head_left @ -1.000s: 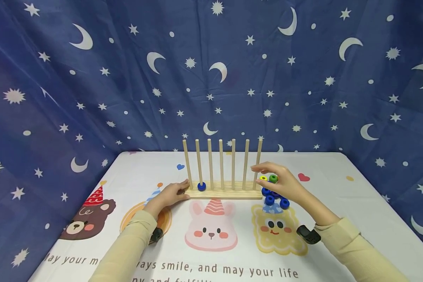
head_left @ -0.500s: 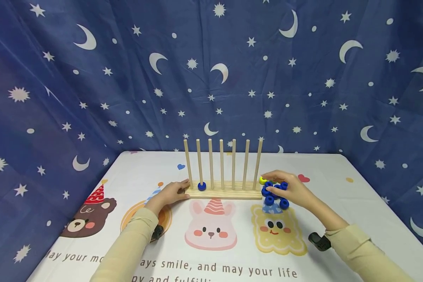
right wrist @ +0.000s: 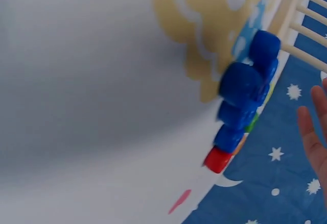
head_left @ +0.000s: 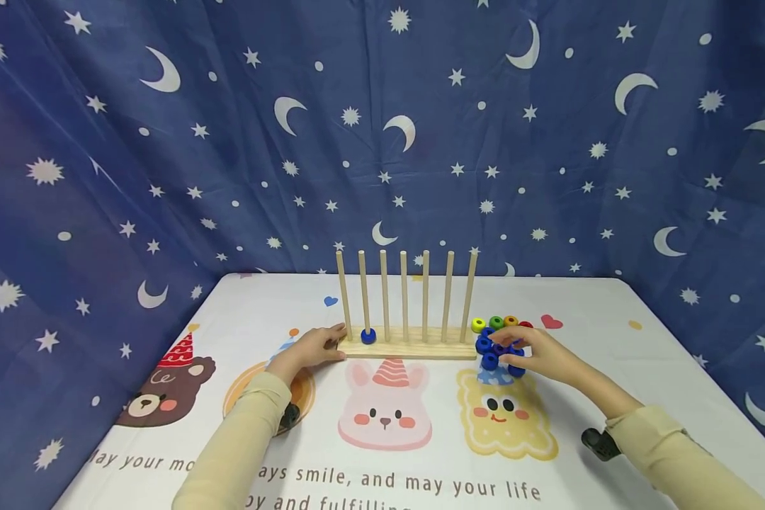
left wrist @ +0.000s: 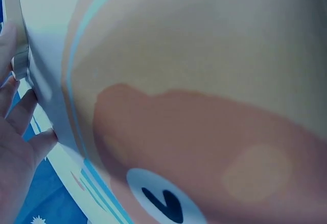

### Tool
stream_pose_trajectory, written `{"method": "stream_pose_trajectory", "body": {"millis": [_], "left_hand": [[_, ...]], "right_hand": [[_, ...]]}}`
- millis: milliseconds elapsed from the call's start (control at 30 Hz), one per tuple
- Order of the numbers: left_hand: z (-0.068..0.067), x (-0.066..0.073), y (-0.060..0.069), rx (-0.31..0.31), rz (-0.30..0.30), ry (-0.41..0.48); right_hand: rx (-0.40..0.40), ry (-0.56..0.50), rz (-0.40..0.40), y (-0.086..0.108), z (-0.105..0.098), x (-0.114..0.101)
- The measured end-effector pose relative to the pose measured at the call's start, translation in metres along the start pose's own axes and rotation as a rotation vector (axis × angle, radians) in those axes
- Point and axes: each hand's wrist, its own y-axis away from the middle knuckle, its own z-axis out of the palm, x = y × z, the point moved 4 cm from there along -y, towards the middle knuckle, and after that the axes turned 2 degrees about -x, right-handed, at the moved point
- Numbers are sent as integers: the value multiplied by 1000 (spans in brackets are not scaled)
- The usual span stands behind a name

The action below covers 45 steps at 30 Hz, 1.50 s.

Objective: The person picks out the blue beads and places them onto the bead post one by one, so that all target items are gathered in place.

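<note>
My right grip has slid a little to the right and toward me over the last half second, and the back row of the bead pile now shows more fully from above: a yellow bead, a green bead, an orange bead and part of a red bead. My left grip has stayed at its place on the peg rack.

My right grip is parted, thumb well away from the fingers, over the right side of the blue beads; I see nothing held in it. I cannot tell whether a fingertip touches one of them. The pile lies on the table just beyond the right end of the rack, the blue ones in front of the coloured row.

My left grip holds the left end of the rack's wooden base, thumb at the near edge and fingers toward the far one. Seven pegs stand upright along that base. One blue bead sits at the bottom of the second peg from the left; the other six pegs are bare.

A white cloth printed with cartoon animals covers the table, and behind it hangs a blue curtain with white moons and stars.
</note>
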Motion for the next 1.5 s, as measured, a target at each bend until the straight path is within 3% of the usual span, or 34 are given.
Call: {"method": "stream_pose_trajectory", "body": {"millis": [567, 800, 1133, 1500], "left_hand": [[2, 0, 0, 18, -10, 13], [4, 2, -1, 18, 22, 8], [0, 1, 0, 25, 13, -14], [1, 1, 1, 30, 5, -1]], "right_hand": [[-139, -3, 120, 8, 11, 30], [-132, 16, 99, 12, 13, 32], [-129, 37, 88, 12, 16, 40], [-192, 90, 151, 11, 21, 36]]}}
